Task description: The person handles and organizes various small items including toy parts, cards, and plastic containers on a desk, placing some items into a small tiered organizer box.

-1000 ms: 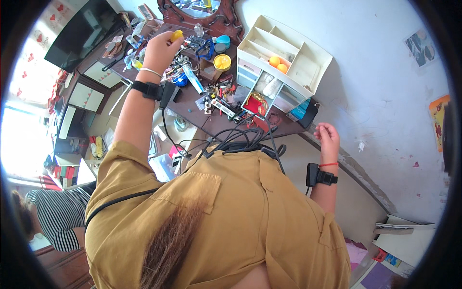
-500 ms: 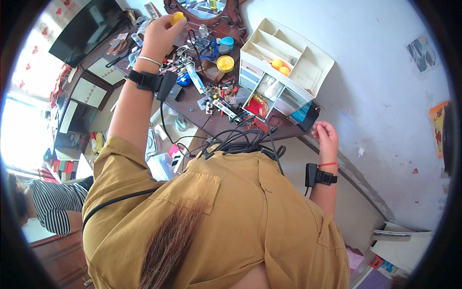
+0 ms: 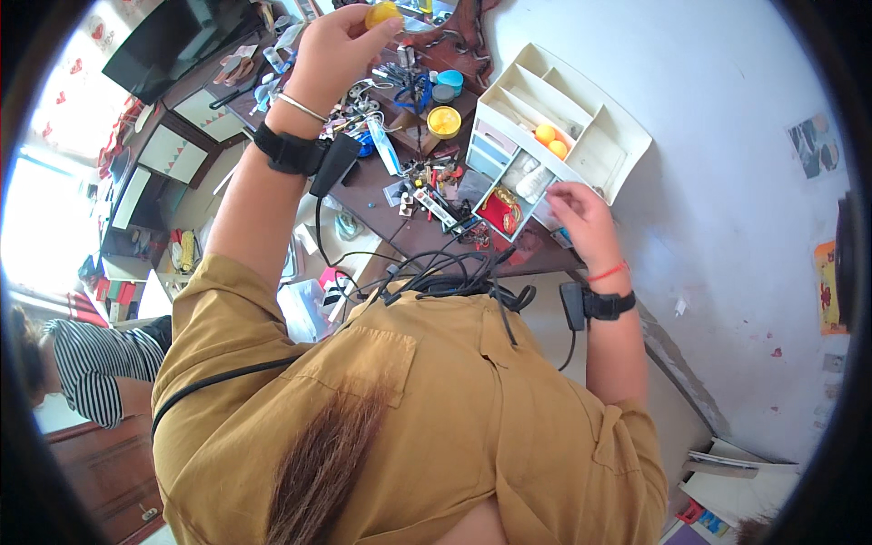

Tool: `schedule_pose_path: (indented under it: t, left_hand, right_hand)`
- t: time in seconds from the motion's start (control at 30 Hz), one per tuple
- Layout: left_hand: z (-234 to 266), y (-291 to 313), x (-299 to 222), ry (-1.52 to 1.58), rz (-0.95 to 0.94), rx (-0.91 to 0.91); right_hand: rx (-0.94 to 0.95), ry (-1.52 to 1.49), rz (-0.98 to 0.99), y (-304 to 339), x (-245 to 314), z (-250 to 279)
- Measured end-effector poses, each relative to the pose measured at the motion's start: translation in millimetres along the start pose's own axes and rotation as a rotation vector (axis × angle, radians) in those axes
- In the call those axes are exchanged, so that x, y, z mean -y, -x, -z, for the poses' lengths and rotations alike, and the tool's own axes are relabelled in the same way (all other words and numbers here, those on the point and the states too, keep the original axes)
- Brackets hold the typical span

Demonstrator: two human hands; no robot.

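Note:
My left hand (image 3: 343, 47) is raised at the upper left, its fingers closed around a small round yellow object (image 3: 383, 15); I cannot make out whether it is a lid or a ball. Beneath, on the dark table, stands a round yellow tub (image 3: 443, 122). My right hand (image 3: 586, 218) hovers by the front of a white storage organizer (image 3: 618, 145), fingers loosely bent and apart, nothing seen in them; whether the fingertips touch it is unclear. Two orange balls (image 3: 551, 139) lie in its top compartment. A pulled-out drawer (image 3: 502, 211) holds red and gold items.
Loose cables (image 3: 445, 272) bunch at the table's near edge. Small clutter, a blue-white tube (image 3: 383, 145) and a turquoise container (image 3: 450, 80) cover the tabletop. A dark screen (image 3: 177, 50) stands far left. A person in a striped top (image 3: 100, 368) is at the left.
My right hand has moved up and left to the organizer's front. My left hand, still holding the round yellow object, has shifted right and slightly up in the picture. The view has shifted slightly.

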State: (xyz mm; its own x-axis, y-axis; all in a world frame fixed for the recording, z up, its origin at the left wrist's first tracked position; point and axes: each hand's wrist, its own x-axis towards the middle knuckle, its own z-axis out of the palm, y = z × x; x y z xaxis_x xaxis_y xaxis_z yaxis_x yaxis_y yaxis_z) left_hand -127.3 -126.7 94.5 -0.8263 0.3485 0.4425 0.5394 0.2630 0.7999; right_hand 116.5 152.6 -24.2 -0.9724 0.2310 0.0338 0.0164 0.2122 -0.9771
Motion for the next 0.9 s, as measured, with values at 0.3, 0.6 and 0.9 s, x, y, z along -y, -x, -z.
schedule_pose_path:
  t: [0.3,0.6,0.9]
  left_hand:
    - [-15.2,10.4,-2.4,0.053,-0.095,0.261]
    - [5.0,4.0,67.1,0.332,-0.065,0.448]
    - [-9.2,26.0,240.5,0.277,0.317,0.688]
  right_hand:
    - [0.181,-0.032,0.206,-106.4,84.8,-115.0]
    - [0.104,-0.142,0.171,-147.0,97.9,-133.1]
    - [0.064,-0.300,0.162,-145.2,120.2,-136.4]
